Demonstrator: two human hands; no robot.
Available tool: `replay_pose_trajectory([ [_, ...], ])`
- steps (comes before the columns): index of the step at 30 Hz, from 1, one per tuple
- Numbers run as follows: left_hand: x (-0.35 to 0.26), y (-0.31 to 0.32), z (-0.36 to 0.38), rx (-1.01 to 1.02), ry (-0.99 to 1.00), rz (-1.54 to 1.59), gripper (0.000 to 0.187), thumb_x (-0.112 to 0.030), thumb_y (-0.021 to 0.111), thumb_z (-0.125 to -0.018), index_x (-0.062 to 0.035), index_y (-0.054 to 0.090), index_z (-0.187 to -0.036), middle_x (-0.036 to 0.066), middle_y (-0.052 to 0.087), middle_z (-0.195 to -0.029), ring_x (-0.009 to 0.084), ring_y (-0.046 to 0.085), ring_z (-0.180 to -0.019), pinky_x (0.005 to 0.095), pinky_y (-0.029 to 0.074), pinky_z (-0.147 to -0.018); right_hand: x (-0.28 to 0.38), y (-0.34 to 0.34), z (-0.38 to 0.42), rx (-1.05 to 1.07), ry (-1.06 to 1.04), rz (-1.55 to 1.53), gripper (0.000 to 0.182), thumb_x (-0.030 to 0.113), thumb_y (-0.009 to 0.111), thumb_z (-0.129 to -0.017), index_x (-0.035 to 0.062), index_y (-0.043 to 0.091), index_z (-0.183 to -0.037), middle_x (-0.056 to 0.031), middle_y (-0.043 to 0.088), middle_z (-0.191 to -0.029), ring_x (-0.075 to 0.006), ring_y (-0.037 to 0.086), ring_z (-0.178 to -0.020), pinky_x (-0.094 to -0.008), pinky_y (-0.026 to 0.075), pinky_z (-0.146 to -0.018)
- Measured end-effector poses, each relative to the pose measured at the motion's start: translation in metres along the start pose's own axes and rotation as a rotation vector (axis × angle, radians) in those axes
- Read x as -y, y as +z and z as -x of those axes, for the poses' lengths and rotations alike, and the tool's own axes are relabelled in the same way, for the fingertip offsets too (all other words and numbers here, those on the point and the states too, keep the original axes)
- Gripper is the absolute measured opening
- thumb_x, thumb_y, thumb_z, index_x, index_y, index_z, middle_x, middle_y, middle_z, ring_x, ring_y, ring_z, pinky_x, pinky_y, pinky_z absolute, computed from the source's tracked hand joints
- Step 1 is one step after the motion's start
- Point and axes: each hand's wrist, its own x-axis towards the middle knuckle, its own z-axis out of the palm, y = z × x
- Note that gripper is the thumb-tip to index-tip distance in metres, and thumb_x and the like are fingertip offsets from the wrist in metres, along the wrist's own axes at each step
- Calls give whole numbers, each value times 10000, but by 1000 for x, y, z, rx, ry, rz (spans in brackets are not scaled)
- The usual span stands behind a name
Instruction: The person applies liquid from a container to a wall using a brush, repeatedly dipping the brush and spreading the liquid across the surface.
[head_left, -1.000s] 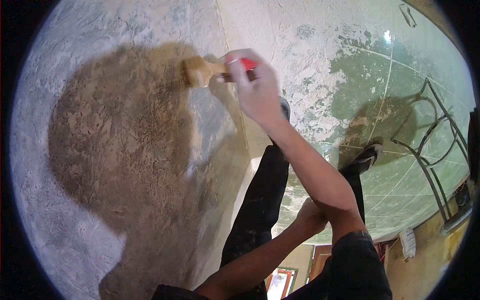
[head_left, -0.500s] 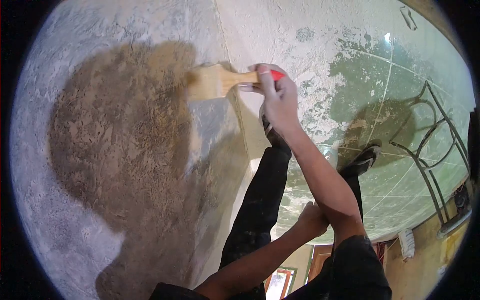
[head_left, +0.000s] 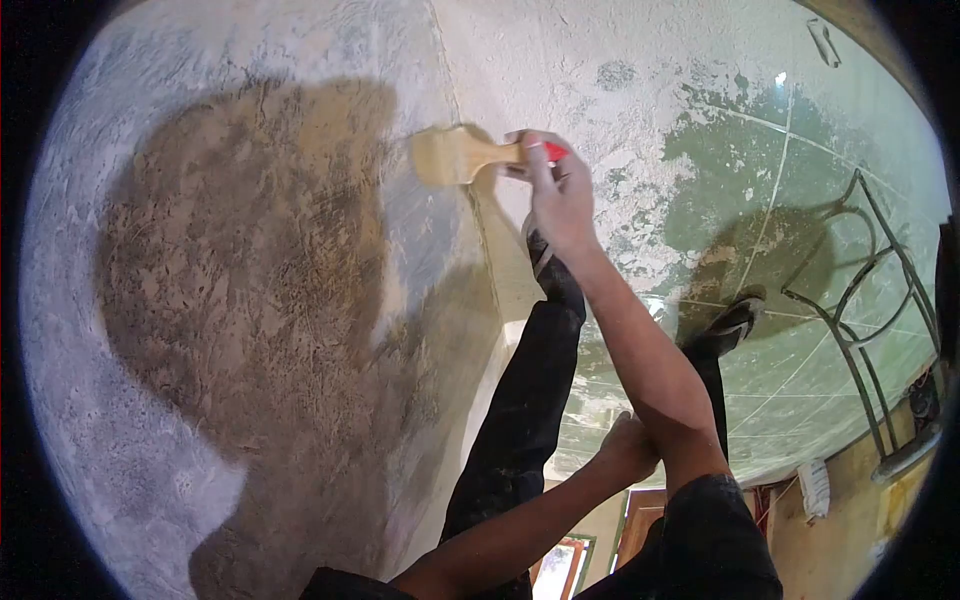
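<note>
My right hand (head_left: 560,190) is closed around the red end of a wide, flat brush (head_left: 485,154) with a wooden handle. The brush points left, its pale head at the rough wall (head_left: 300,240), close to the corner edge; motion blurs it a little. Below, my left hand (head_left: 628,445) is curled closed beside my right elbow, partly behind the arm. Whatever it may hold is hidden. A large dark shadow falls across the wall.
A green tiled floor (head_left: 735,170) with white splotches spreads on the right. On it stands a metal frame (head_left: 860,290) with curved bars. My legs and shoes show in the middle. A window (head_left: 560,568) and a wooden door (head_left: 638,525) appear at the bottom.
My right hand and the brush head have shifted: the head has moved right along the wall, toward the corner edge. My left hand has stayed almost where it was.
</note>
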Motion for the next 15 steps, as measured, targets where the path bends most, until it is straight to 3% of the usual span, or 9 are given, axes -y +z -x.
replay_pose_trajectory([
  [3, 12, 17, 0, 6, 67, -99, 227, -121, 609, -894, -89, 703, -1098, 177, 698, -1117, 361, 647, -1071, 476, 476, -894, -11, -7, -13, -114, -68, 115, 302, 204, 499, -1076, -43, 646, -1169, -115, 686, -1069, -170, 686, -955, -323, 587, -901],
  [4, 9, 7, -1, 17, 70, -95, 239, -117, 609, -889, -88, 698, -1109, 175, 697, -1125, 368, 644, -1075, 481, 473, -905, -36, -9, -24, -141, -117, 166, 294, 231, 539, -1063, -23, 656, -1155, -127, 727, -973, -154, 697, -915, -295, 552, -812],
  [6, 9, 4, -3, 24, 71, -94, 252, -113, 609, -884, -88, 693, -1120, 173, 696, -1134, 374, 642, -1079, 486, 470, -915, -54, 0, -31, -82, -130, 264, 285, 221, 544, -1059, -23, 661, -1148, -130, 725, -964, -150, 694, -909, -296, 547, -811],
  [9, 26, 44, -5, -108, -125, 733, 250, -105, 595, -883, -80, 691, -1113, 178, 693, -1147, 371, 641, -1088, 501, 467, -905, -54, 14, -31, -26, -75, 384, 261, 198, 549, -1052, -17, 679, -1121, -112, 729, -957, -134, 695, -912, -284, 542, -801],
  [11, 20, 43, -6, -203, -268, 1294, 249, -100, 586, -883, -75, 691, -1108, 181, 691, -1155, 369, 640, -1094, 511, 466, -899, -46, 10, -27, 45, -48, 66, 286, 217, 540, -1060, -25, 664, -1147, -112, 727, -1003, -146, 701, -933, -276, 553, -806],
  [12, 12, 30, -7, -203, -269, 1297, 249, -100, 586, -883, -75, 691, -1108, 181, 691, -1155, 369, 640, -1094, 511, 466, -899, -34, 0, -21, 13, 44, -110, 317, 243, 529, -1068, -41, 639, -1158, -112, 714, -1038, -152, 699, -902, -272, 565, -816],
  [14, -44, -68, -17, 496, -118, -213, 259, -187, 558, -1008, -21, 592, -1204, 101, 665, -1166, 315, 665, -1032, 513, 443, -1060, -23, -17, -18, -11, 31, -69, 333, 255, 520, -1071, -49, 628, -1156, -121, 708, -1052, -158, 698, -895, -277, 572, -821],
  [15, -45, -69, -16, 494, -117, -210, 259, -187, 558, -1008, -21, 592, -1204, 101, 665, -1166, 315, 665, -1032, 513, 443, -1060, -21, -21, -17, -34, 17, -30, 349, 266, 511, -1075, -57, 617, -1154, -130, 702, -1067, -165, 696, -888, -281, 579, -825],
])
